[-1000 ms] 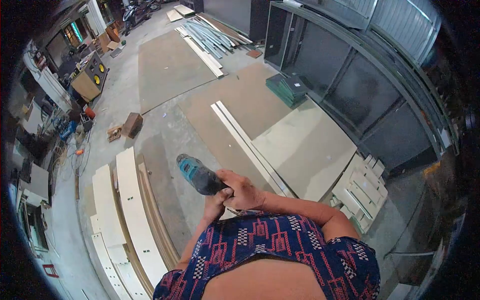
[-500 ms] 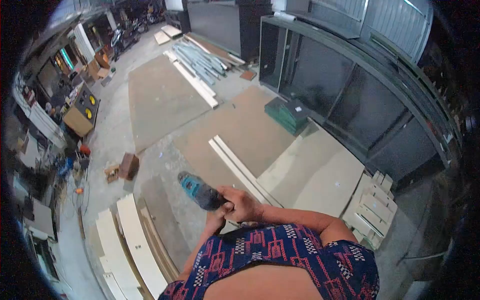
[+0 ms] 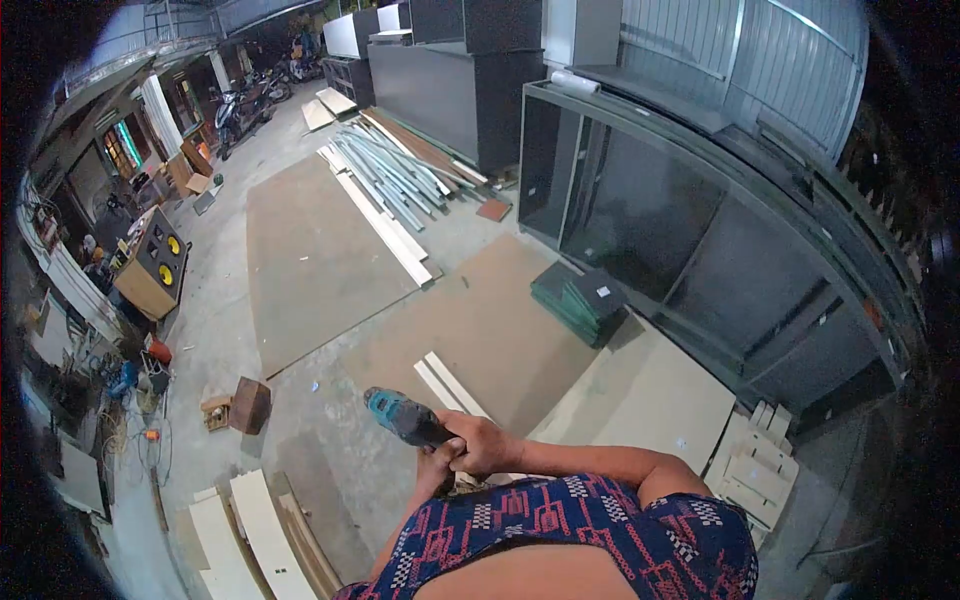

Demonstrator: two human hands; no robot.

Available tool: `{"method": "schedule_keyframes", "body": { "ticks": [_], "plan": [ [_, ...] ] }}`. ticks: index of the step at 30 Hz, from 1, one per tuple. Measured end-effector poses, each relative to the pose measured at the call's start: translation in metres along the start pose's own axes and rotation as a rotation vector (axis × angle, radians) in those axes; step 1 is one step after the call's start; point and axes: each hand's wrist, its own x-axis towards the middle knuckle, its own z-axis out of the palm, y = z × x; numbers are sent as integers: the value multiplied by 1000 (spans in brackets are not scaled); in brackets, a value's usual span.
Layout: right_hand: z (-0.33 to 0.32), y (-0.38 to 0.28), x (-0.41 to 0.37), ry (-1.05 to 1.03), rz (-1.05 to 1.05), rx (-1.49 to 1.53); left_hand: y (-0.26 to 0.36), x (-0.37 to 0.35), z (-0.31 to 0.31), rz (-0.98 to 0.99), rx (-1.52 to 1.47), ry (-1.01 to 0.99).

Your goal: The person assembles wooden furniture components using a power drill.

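Observation:
A blue-and-black cordless drill is held out in front of my body, its nose toward the upper left. My right hand is closed around the rear of the drill. Just below and against it, my left hand is also closed at the drill's grip; its fingers are partly covered. The grip itself is hidden by both hands. Beyond the drill, two narrow pale strips lie on a brown sheet on the floor.
Pale boards are stacked at lower left, and a large cream panel lies at right beside stacked pieces. Dark green panels rest near a dark cabinet frame. A brown box stands on the concrete.
My view has tilted upward, so the floor items sit lower and more of the background shows. Both hands keep hold of the drill, which sits slightly lower in view.

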Motion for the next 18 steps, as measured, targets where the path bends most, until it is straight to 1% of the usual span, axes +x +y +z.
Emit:
{"method": "schedule_keyframes", "body": {
  "ticks": [1,2,3,5,8,9,10,12,13,16,17,18],
  "plan": [
    [-5,11,12,13,-13,-19,2,21,-4,-45,46,-60],
    [-10,21,26,27,-26,-39,5,43,-4,-34,51,-88],
    [-24,13,44,59,-18,-52,9,63,-3,-27,55,-115],
    [-40,30,78,81,-71,-70,15,107,-3,-18,64,-194],
    [-51,53,118,120,-105,-137,35,157,-3,-41,155,-271],
    [-54,64,131,138,-127,-170,41,176,-5,-98,188,-304],
    [-57,74,144,152,-153,-202,46,194,-4,-58,201,-349],
    [-69,88,170,141,-122,-250,59,228,5,24,228,-437],
    [-75,93,183,135,-107,-274,73,241,14,60,243,-442],
    [-90,103,213,124,35,-191,72,281,7,-119,227,-386],
    [-97,106,221,130,45,-205,69,291,12,-96,278,-356],
    [-105,109,228,136,55,-219,68,303,17,-109,269,-379]
  ]
}}
